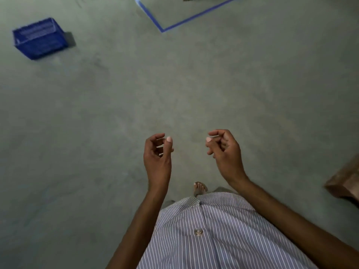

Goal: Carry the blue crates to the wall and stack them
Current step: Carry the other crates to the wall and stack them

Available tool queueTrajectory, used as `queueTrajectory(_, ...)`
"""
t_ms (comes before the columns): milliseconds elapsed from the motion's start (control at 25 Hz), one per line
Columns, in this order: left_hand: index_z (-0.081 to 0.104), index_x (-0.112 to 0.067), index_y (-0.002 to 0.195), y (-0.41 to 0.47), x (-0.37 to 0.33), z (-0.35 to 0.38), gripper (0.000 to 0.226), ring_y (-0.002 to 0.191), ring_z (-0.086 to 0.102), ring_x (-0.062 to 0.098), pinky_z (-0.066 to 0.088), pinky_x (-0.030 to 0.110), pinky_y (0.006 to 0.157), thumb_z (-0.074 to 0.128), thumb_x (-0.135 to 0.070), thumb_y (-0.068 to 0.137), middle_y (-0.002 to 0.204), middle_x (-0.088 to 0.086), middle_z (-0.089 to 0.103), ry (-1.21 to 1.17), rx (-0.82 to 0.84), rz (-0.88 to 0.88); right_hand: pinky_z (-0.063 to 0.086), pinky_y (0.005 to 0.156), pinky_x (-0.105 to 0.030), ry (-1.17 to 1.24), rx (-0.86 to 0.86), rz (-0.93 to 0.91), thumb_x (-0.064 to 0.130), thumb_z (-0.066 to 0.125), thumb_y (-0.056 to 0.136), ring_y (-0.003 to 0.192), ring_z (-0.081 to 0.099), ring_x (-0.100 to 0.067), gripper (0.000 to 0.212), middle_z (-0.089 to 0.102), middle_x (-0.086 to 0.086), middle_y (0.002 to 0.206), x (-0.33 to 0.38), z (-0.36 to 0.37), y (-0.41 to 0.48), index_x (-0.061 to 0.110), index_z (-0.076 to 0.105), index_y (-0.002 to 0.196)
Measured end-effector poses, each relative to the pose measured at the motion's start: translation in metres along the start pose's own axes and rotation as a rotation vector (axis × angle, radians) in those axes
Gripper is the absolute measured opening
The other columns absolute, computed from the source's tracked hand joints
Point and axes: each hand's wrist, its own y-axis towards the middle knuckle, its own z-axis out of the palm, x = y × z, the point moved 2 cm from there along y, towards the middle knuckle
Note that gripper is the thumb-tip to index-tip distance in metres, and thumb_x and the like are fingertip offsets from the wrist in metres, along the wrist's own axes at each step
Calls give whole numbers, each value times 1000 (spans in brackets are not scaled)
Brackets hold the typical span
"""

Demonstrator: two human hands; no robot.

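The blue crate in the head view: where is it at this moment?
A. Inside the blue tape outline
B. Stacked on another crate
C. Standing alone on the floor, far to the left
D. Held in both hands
C: the blue crate sits alone on the grey floor at upper left, outside the blue tape line, while the left hand and right hand are empty.

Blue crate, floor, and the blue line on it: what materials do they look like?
Blue crate: likely moulded plastic, uniform saturated blue with ribbed or slotted walls; blur hides the finish.
Floor: looks like bare concrete, matte grey-green, mottled and scuffed.
Blue line: probably adhesive tape, thin and flat with a sharp corner; paint can't be ruled out.
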Motion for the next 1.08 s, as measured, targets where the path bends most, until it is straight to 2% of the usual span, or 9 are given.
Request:
queueTrajectory(200, 61, -19, 115, 94, -13, -37, 22, 81, 72, 14, 54, 20, 68, 70, -25, 95, 100, 1, 70, -34, -179, -34, 47, 59, -15, -46, 226, -11, 15, 67, 96, 73, 63, -20, 9, 67, -17, 89, 29, 92, 82, 14, 63, 105)
queueTrajectory(320, 61, -18, 114, 156, -1, -72, 22, 79, 72, 15, 54, 21, 67, 70, -23, 95, 100, 4, 70, -48, -264, -81, 48, 59, -17, -74, 297, 15, 18, 68, 96, 69, 64, -17, 10, 68, -13, 87, 27, 167, 124, 16, 63, 105)
queueTrajectory(520, 62, -18, 112, 291, 16, -156, 22, 77, 71, 16, 53, 27, 69, 72, -24, 94, 98, 5, 70, -51, -291, -124, 47, 58, -17, -21, 298, 61, 23, 70, 93, 67, 62, -16, 13, 69, -18, 88, 35, 324, 197, 17, 63, 103)
queueTrajectory(600, 62, -19, 112, 346, 8, -194, 22, 77, 71, 15, 53, 26, 69, 72, -25, 94, 97, 3, 70, -54, -300, -128, 46, 57, -21, 6, 309, 77, 29, 69, 89, 63, 62, -15, 16, 70, -12, 83, 51, 382, 224, 20, 64, 100)
queueTrajectory(680, 62, -19, 111, 406, -7, -227, 20, 75, 70, 12, 52, 25, 68, 71, -24, 94, 95, 2, 69, -83, -327, -102, 44, 56, -26, 43, 340, 91, 24, 69, 90, 61, 61, -14, 11, 69, -4, 77, 74, 442, 253, 19, 64, 98)
queueTrajectory(800, 63, -20, 106, 486, -17, -261, 11, 72, 68, 10, 50, 24, 65, 68, -22, 96, 93, 1, 70, -136, -357, -135, 44, 54, -24, 83, 398, 115, 15, 67, 94, 59, 60, -13, 6, 68, -1, 75, 106, 517, 296, 15, 65, 99)
queueTrajectory(880, 65, -19, 103, 541, -15, -277, 7, 73, 68, 12, 48, 24, 63, 65, -26, 99, 92, 0, 72, -198, -364, -189, 44, 54, -22, 97, 426, 117, 23, 68, 89, 61, 61, -13, 16, 69, -3, 78, 123, 563, 331, 12, 66, 101)
queueTrajectory(960, 66, -14, 103, 594, -9, -292, 15, 75, 67, 14, 46, 24, 62, 62, -28, 101, 92, 0, 73, -234, -366, -251, 43, 55, -24, 103, 437, 148, 28, 66, 86, 63, 61, -14, 27, 69, -4, 80, 132, 606, 370, 7, 66, 103)
queueTrajectory(1080, 67, -13, 104, 678, -3, -312, 17, 77, 67, 15, 46, 25, 64, 61, -29, 101, 92, 0, 74, -234, -373, -268, 43, 56, -25, 93, 441, 151, 29, 65, 85, 63, 60, -14, 31, 68, -3, 79, 138, 672, 434, 4, 67, 103)
